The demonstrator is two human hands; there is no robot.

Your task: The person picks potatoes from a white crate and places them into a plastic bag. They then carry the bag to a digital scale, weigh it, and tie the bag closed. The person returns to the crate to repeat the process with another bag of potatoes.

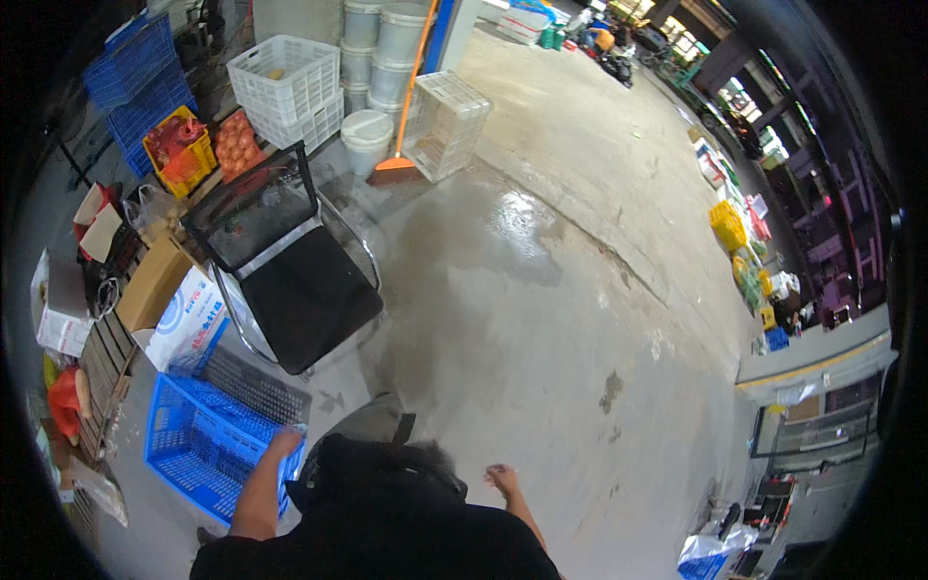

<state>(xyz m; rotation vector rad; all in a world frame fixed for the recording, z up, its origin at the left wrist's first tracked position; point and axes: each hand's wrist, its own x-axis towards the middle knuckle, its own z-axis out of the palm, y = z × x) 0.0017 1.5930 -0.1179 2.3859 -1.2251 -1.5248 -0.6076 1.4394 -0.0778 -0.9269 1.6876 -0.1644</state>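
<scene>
My left hand (286, 441) is at the right-hand rim of a blue perforated plastic crate (181, 464). The fingers are partly hidden, so I cannot tell whether they grip the rim. A small pale patch shows just past the fingertips, too small to name. Out to my other side, my right hand (501, 477) hangs over the concrete floor (551, 406), fingers loosely bent and apart, with nothing in it. Beyond the blue crate stands a chair (312, 297) with a black seat, mesh back and chromed metal frame.
Cartons (192, 319) and a wooden pallet (109, 362) line the left. Farther off are onions in a net bag (238, 145), white crates (286, 80), stacked buckets (402, 36), and an orange-handled broom (409, 94) beside a tipped crate (449, 123). The floor ahead has a wet patch (518, 217).
</scene>
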